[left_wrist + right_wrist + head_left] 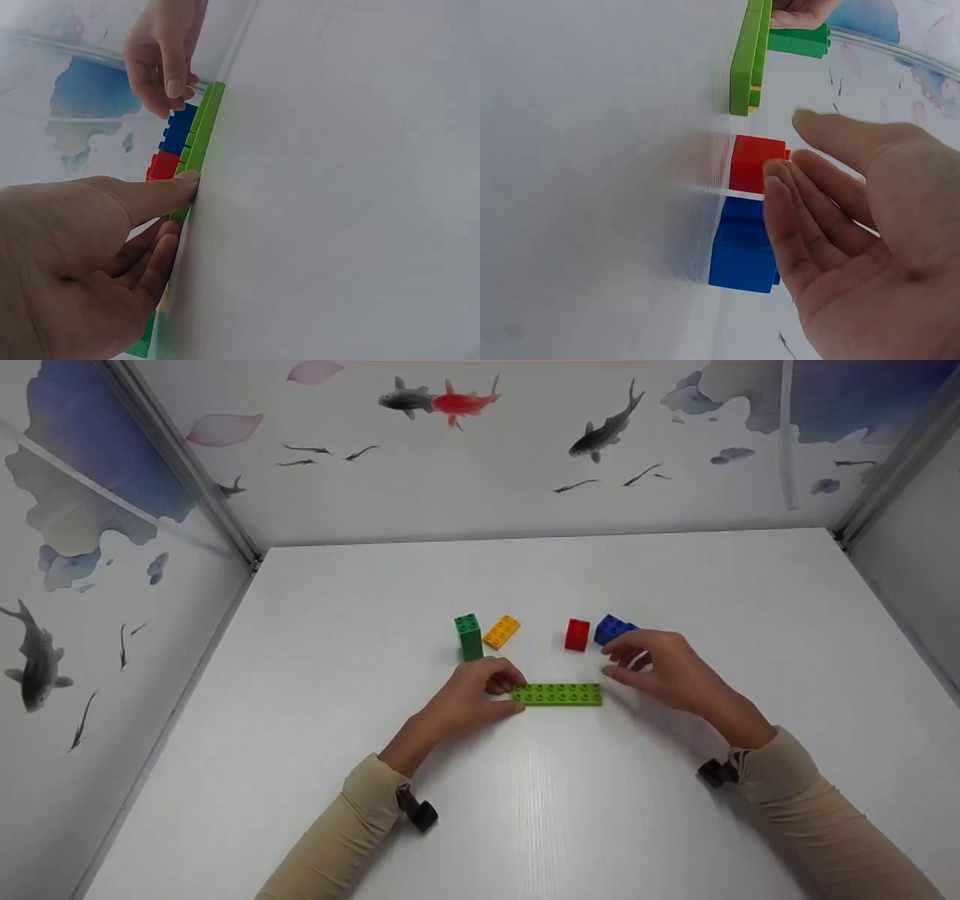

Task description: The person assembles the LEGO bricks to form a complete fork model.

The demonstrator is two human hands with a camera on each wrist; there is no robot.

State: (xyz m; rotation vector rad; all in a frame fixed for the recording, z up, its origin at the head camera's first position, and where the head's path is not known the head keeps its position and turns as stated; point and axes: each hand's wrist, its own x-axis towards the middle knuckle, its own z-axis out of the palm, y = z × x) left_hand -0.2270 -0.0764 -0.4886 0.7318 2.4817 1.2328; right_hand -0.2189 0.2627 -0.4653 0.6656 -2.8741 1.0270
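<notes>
A long light-green building brick (556, 695) with two rows of studs lies flat on the white table. My left hand (480, 691) pinches its left end between thumb and fingers, also plain in the left wrist view, where the thumb (169, 193) presses the near side. Just off the brick's right end, my right hand (660, 669) hovers with loosely bent fingers and an empty gap before the thumb. Nearest to it are the blue bricks (613, 629), partly hidden behind its fingers, and a red brick (577, 635). In the right wrist view the red brick (757, 163) stands beyond the fingertips.
Behind my left hand stands a tall dark-green brick stack (469, 637), with a flat yellow brick (502, 632) beside it. White panels painted with fish (600, 435) enclose the table (360, 600) at the back and sides.
</notes>
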